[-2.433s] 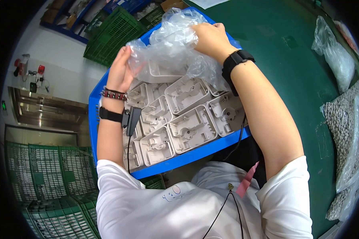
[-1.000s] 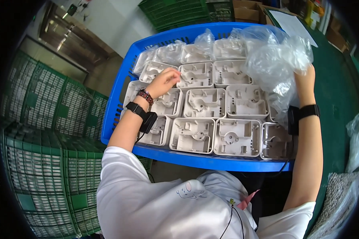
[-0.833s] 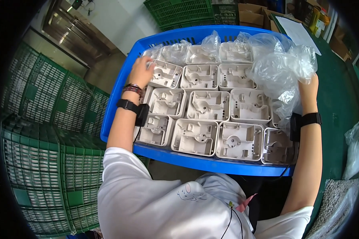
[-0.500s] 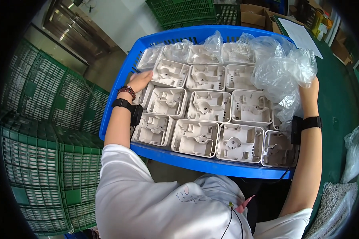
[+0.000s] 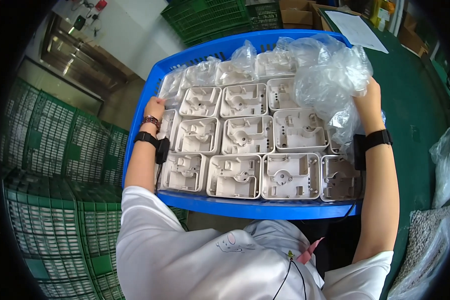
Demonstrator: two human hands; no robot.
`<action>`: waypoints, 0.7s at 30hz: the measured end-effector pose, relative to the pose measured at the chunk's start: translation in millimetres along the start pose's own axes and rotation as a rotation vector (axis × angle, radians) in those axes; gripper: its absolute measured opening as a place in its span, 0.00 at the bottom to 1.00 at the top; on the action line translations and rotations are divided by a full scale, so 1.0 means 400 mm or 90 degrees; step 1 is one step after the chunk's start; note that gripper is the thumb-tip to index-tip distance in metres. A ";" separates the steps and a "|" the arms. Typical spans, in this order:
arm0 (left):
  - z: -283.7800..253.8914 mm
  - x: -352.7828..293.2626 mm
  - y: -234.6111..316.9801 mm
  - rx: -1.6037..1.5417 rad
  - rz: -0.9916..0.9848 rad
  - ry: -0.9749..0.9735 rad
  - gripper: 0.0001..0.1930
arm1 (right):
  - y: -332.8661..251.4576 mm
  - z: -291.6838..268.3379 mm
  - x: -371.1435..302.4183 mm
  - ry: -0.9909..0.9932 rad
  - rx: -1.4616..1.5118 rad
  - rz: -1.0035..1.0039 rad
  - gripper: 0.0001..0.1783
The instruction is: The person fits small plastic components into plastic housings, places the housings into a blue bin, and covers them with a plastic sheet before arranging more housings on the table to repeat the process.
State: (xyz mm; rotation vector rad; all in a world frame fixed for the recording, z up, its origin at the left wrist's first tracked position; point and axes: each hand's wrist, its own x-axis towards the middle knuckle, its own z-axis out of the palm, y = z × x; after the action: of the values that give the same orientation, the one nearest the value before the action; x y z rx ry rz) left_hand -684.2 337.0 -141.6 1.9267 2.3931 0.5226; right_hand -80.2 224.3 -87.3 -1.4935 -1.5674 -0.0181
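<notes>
A blue plastic basket (image 5: 265, 209) in front of me holds rows of off-white plastic housings (image 5: 245, 135), open side up, with posts and ribs inside. My right hand (image 5: 369, 102), at the basket's right side, grips a bunch of clear plastic bags (image 5: 330, 75) that drapes over the housings there. At the left side, my left hand (image 5: 154, 108) is closed beside a clear bag (image 5: 171, 90) over the back-left housing; what its fingers hold is hidden. Clear plastic also covers other housings in the back row.
Green crates (image 5: 45, 215) are stacked at the left, and more green crates (image 5: 205, 20) stand behind the basket. A green tabletop (image 5: 410, 110) runs along the right, bearing a white sheet (image 5: 355, 30) and a clear bag (image 5: 443, 160). Cardboard boxes (image 5: 296, 15) sit at the back.
My left hand has moved off the housing's edge, left and slightly down, and its fingers have closed. The right hand keeps the bunched bags. The whole view has shifted slightly.
</notes>
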 end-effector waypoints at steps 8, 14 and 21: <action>0.047 0.071 0.073 0.075 0.057 -0.264 0.24 | -0.006 -0.003 -0.002 -0.004 -0.016 0.007 0.13; -0.025 0.066 0.104 0.083 -0.036 -0.158 0.24 | -0.023 -0.002 -0.001 -0.024 -0.034 0.011 0.14; -0.033 -0.053 0.246 0.310 -0.108 -0.100 0.19 | -0.024 -0.008 -0.008 -0.006 -0.071 -0.008 0.12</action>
State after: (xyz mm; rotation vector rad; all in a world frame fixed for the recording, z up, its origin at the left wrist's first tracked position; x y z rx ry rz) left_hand -589.1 331.1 -106.5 1.7923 2.7227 -0.2364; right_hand -86.3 217.3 -82.2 -1.5717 -1.6062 -0.1076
